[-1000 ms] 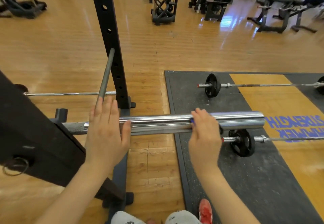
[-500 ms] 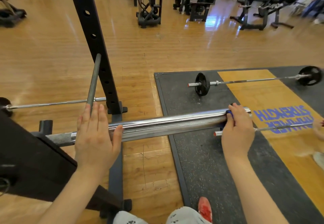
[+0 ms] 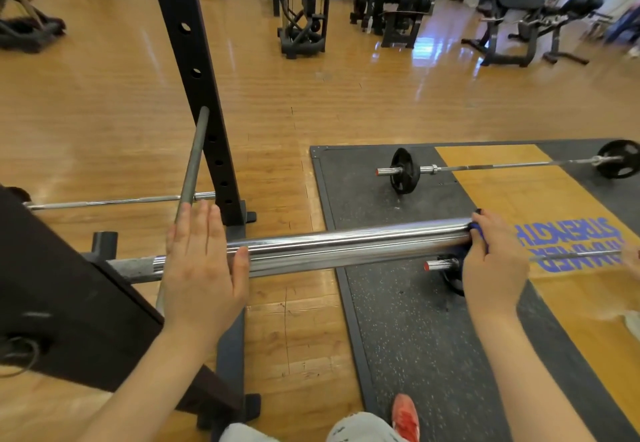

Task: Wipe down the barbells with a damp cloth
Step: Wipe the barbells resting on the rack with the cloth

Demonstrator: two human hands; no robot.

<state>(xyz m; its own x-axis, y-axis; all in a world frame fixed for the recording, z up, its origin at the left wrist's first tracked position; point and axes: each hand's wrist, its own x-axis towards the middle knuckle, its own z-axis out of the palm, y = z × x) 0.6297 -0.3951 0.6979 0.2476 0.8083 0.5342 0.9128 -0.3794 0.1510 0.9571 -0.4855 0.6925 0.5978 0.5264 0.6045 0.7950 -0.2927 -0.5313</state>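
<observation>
Head camera, gym floor: my right hand (image 3: pixel 493 261) pinches a blue cloth (image 3: pixel 479 234) around the far right end of the chrome barbell sleeve (image 3: pixel 346 247), fingers curled over the top of it. My left hand (image 3: pixel 204 261) lies flat and spread on the same sleeve near the black rack upright (image 3: pixel 194 78), fingers straight, steadying the bar.

With the cloth at the sleeve's tip, I judge this pass over the sleeve close to finished. The dull grey stretch of bar left of my left hand, toward the rack, looks untouched.

Beyond the sleeve, on the black floor mat (image 3: pixel 398 320), a loaded barbell (image 3: pixel 502 166) waits. A second bar (image 3: pixel 575 254) on the mat pokes out under my right hand, and a third (image 3: pixel 114 202) rests on the wooden floor behind the upright. All three appear left to wipe.
</observation>
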